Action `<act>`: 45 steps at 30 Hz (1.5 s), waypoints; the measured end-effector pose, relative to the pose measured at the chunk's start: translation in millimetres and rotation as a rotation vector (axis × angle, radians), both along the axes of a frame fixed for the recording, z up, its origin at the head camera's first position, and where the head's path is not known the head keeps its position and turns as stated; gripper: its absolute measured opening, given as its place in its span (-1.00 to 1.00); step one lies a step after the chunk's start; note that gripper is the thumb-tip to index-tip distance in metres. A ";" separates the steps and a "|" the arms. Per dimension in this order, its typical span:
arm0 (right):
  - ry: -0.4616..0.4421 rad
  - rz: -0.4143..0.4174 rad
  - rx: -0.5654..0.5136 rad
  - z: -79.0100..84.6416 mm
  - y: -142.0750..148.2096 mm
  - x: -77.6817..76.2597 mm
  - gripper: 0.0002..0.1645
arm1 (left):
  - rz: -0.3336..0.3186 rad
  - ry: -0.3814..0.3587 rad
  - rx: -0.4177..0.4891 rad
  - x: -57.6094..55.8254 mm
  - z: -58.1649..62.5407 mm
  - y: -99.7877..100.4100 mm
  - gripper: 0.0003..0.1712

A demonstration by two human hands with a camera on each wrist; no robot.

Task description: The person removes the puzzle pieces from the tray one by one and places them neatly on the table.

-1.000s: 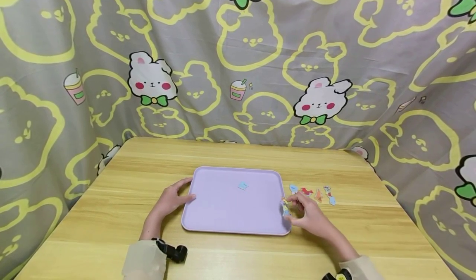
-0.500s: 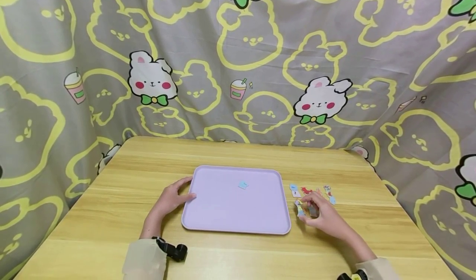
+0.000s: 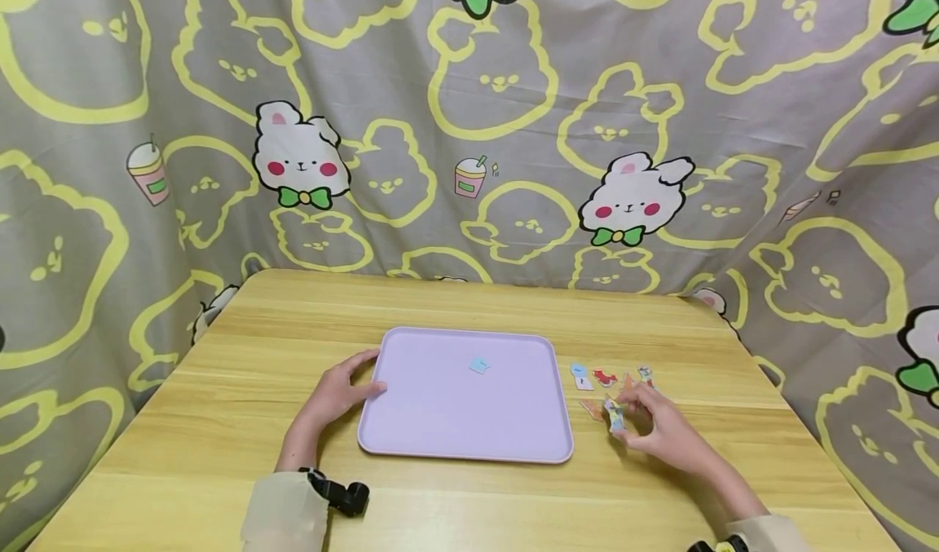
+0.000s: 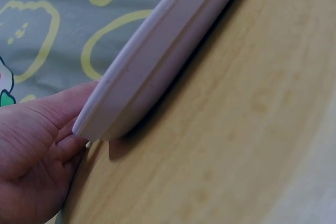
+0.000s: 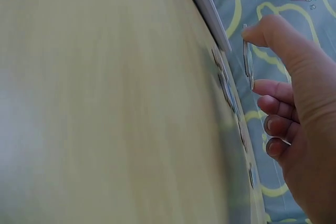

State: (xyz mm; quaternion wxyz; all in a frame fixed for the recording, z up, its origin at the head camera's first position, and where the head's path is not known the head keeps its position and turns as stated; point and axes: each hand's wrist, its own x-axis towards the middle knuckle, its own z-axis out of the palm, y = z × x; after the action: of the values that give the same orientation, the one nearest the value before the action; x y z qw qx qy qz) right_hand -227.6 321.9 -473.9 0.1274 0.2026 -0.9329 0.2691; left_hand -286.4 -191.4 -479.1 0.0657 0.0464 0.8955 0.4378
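Note:
A lilac tray lies on the table, with a small light-blue cutout piece on it. My left hand holds the tray's left edge; in the left wrist view the thumb is over the rim and fingers are beneath. To the right of the tray, my right hand pinches a thin, flat cutout piece printed in yellow and blue. It is seen edge-on between thumb and forefinger in the right wrist view, above the table surface.
More flat pieces lie right of the tray: a blue-and-white one, a red one, an orange one, and others partly behind the right hand. A patterned curtain hangs behind the wooden table.
My right hand has moved right with the pinched piece, from the tray's right edge to over the loose pieces. The orange piece near the tray now shows. My left hand stays put.

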 end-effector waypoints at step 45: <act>-0.062 0.066 0.082 3.5 41.1 -0.7 -0.48 | -0.001 0.009 0.007 0.7 2.1 0.8 -0.26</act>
State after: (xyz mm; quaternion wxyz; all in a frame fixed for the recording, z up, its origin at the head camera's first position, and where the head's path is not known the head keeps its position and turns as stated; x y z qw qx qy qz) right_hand -228.3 363.0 -470.4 0.0808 0.2299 -0.9394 0.2409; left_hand -285.7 -190.6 -477.1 0.0619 0.0489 0.8943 0.4405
